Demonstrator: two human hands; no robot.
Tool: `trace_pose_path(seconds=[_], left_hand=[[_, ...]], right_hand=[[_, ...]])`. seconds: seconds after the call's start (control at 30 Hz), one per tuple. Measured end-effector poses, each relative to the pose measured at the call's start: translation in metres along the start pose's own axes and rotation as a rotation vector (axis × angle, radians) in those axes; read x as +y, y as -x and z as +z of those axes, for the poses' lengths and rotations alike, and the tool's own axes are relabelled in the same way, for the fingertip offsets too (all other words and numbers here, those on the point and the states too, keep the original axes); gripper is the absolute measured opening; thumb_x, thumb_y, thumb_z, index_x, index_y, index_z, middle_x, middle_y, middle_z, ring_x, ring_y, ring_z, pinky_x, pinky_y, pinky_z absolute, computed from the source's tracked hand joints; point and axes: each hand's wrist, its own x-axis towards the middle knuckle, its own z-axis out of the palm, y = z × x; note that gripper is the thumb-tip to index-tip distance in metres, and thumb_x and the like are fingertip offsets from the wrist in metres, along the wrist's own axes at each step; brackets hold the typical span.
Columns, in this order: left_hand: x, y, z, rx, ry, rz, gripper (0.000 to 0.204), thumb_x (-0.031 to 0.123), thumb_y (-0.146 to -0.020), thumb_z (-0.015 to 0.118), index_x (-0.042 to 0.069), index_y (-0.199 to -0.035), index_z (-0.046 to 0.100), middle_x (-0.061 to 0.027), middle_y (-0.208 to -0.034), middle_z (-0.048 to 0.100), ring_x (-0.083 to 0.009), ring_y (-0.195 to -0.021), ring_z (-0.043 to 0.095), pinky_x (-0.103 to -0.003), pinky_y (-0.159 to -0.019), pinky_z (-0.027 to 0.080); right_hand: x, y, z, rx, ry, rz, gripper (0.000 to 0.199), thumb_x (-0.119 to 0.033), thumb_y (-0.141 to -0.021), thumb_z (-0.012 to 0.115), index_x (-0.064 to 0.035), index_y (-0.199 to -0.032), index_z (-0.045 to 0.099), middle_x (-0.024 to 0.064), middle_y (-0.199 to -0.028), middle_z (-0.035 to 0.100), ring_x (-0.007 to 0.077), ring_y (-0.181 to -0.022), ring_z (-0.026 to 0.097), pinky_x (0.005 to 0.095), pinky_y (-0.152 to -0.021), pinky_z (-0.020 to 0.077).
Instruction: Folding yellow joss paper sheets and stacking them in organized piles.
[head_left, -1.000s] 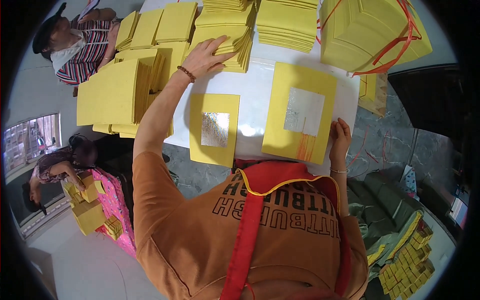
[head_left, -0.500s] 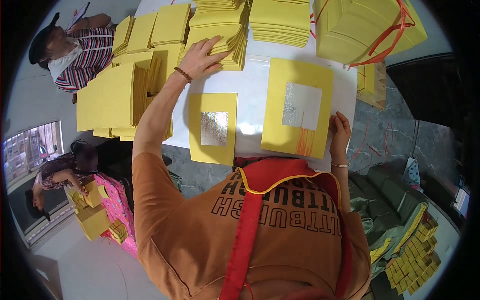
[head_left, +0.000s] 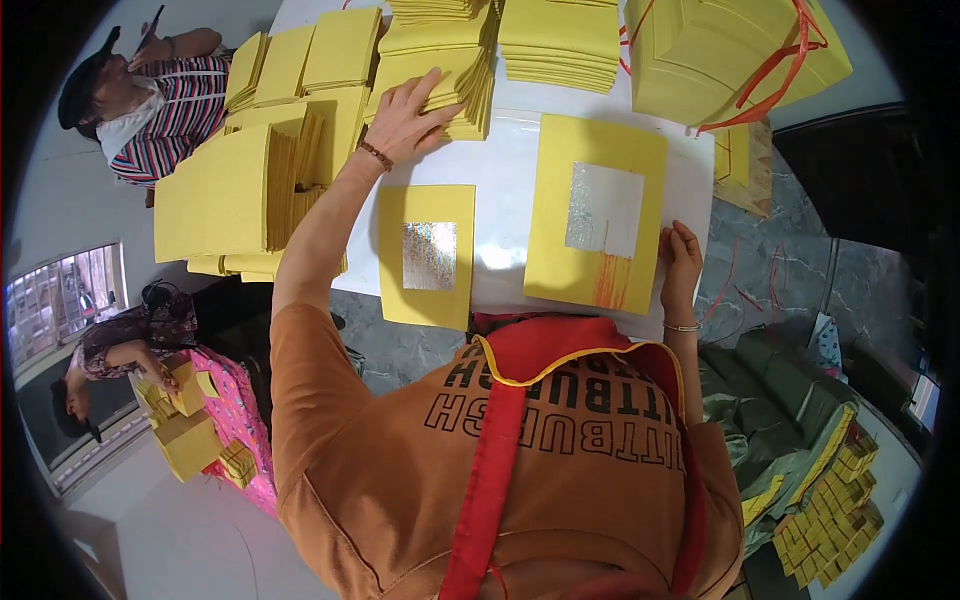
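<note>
We spread our left hand (head_left: 405,118) on a paper stack (head_left: 465,80). Our right hand (head_left: 682,256) curls beside a sheet (head_left: 602,210); we cannot tell its grip.

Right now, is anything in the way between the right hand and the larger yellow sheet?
Nothing visible: the right hand is just beside the larger yellow sheet, at its right edge. I can't tell if they touch.

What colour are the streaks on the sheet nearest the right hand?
The streaks are orange-red, best seen in the head view.
</note>
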Motion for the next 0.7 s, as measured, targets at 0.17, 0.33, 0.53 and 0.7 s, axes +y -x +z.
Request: trace_pose_path(seconds=[0.17,0.33,0.53,0.7], left_hand=[[0.002,-0.004,0.003,-0.004,0.051,0.082,0.067,0.01,-0.073,0.061,0.046,-0.127,0.042,-0.0121,-0.14,0.028,-0.0314,-0.112,0.045,-0.046,-0.088,0.04],[-0.002,-0.002,0.015,0.068,0.001,0.119,0.065,0.001,-0.076,0.054,0.046,-0.122,0.047,-0.0127,-0.138,0.032,-0.0331,-0.11,0.046,-0.045,-0.086,0.043],[-0.003,-0.002,0.017,0.011,0.008,0.111,0.052,0.003,-0.077,0.053,0.037,-0.116,0.053,-0.0153,-0.139,0.031,-0.035,-0.113,0.045,-0.048,-0.087,0.041],[-0.003,-0.001,0.016,0.033,0.035,0.145,0.034,0.005,-0.076,0.055,0.027,-0.102,0.058,-0.0139,-0.141,0.031,-0.035,-0.12,0.04,-0.049,-0.091,0.038]], right_hand=[[0.001,0.0,-0.004,0.025,0.019,-0.001,0.024,-0.013,-0.09,0.053,-0.0029,-0.112,0.056,0.0037,-0.097,0.06,0.0118,-0.089,0.057,0.0256,-0.077,0.0468],[-0.001,0.001,0.001,0.035,-0.031,-0.016,0.024,-0.012,-0.09,0.053,-0.0021,-0.111,0.056,0.0049,-0.097,0.061,0.0127,-0.088,0.057,0.0261,-0.077,0.0474],[0.01,-0.005,-0.001,0.033,-0.031,-0.047,0.023,-0.011,-0.09,0.052,-0.0018,-0.11,0.057,0.0055,-0.098,0.061,0.0131,-0.089,0.058,0.0264,-0.078,0.0479],[0.009,-0.003,-0.003,0.013,-0.035,-0.04,0.022,-0.011,-0.09,0.052,-0.0017,-0.11,0.057,0.0054,-0.097,0.061,0.0127,-0.089,0.058,0.026,-0.078,0.0479]])
